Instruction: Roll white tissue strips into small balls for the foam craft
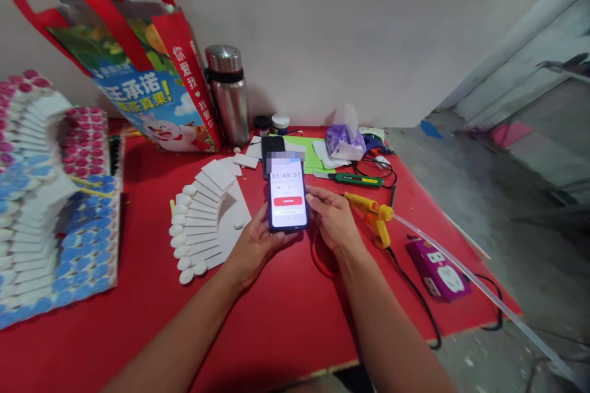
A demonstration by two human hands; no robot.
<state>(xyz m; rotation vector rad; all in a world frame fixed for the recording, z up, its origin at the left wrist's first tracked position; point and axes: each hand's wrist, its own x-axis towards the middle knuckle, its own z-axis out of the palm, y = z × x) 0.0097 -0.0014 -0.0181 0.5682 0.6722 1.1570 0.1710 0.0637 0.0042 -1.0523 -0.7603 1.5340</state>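
The phone (288,193) was held upright over the middle of the red table (276,319), its lit screen facing the camera with a timer reading and a red button below it. The left hand (255,245) cupped it from below and from the left, fingers closed round its lower edge. The right hand (334,218) gripped it from the other side, fingertips pressed against the right edge. So both hands were clamped on the one phone, close together with only its width between them.

Just behind the phone lay a second, dark phone (271,147), partly on a green sheet (310,156). Left of the left hand a fan of white strips (207,221) lay flat, each strip ending in a white oval pad. At the far left stood larger fans (59,209) with pink and blue pads.

Near the right hand a yellow glue gun (375,215) rested on the table, a long clear glue stick (461,270) running out from its back past the table edge. A red ring (318,261) showed under the right wrist. Further right sat a purple power strip (437,270) – its black cable looped along the edge. A green knife (354,179) lay beyond the glue gun, with a tissue pack (345,141) behind it.

Against the wall stood a steel flask (228,95), two small jars (271,124) beside it, and a red printed bag (152,86).
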